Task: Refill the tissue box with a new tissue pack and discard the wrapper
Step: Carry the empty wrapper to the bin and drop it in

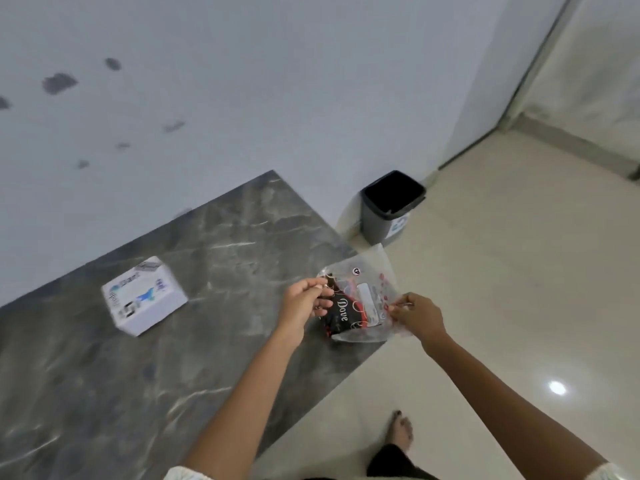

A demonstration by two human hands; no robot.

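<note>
A clear plastic wrapper (360, 299) with black and red print hangs flat and limp over the right edge of the dark marble table (214, 306). My left hand (306, 299) pinches its left edge and my right hand (417, 315) pinches its right edge, holding it stretched between them. A white tissue box (143, 296) with blue print lies tilted on the table, well to the left of my hands. A dark grey bin (389, 206) stands open on the floor by the wall, beyond the wrapper.
The table's right edge runs diagonally from the wall corner toward me. Pale glossy floor tiles (502, 306) spread to the right. A bare foot (401, 433) stands on the floor near the table. A doorway frame (533, 64) is at the upper right.
</note>
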